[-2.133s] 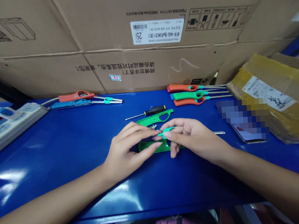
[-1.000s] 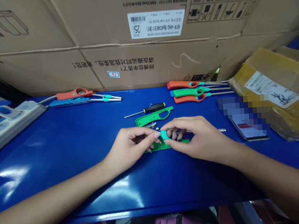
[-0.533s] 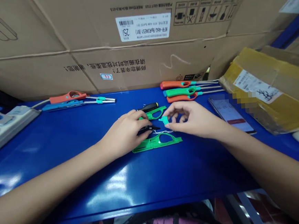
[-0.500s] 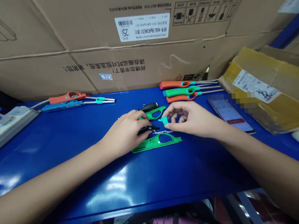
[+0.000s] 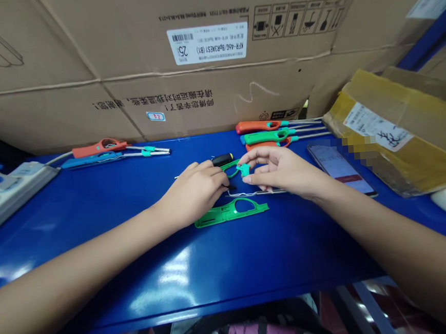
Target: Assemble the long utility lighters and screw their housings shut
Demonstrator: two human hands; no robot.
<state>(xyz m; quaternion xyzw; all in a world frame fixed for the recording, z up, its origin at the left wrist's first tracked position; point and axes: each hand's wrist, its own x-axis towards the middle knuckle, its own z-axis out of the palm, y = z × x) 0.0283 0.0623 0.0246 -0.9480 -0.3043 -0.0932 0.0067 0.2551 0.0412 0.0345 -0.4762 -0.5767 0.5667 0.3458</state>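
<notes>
- As seen from the head, pinches a teal piece (image 5: 245, 170) in the right hand (image 5: 275, 170), just beside the far green shell half (image 5: 228, 167).
- Bends the left hand (image 5: 199, 189) down over a small black part (image 5: 231, 187), mostly hidden; cannot tell whether pinched or only touched.
- Shows the near green shell half (image 5: 221, 215) lying inner side up on the blue table (image 5: 254, 267), just nearer than the black part.
- Runs a white wire (image 5: 242, 193) between the black part and a thin metal tube (image 5: 267, 192), partly behind the right hand.
- Leaves a dark screwdriver handle (image 5: 222, 160) visible beyond the left hand, and a phone (image 5: 341, 170) to the right.
</notes>
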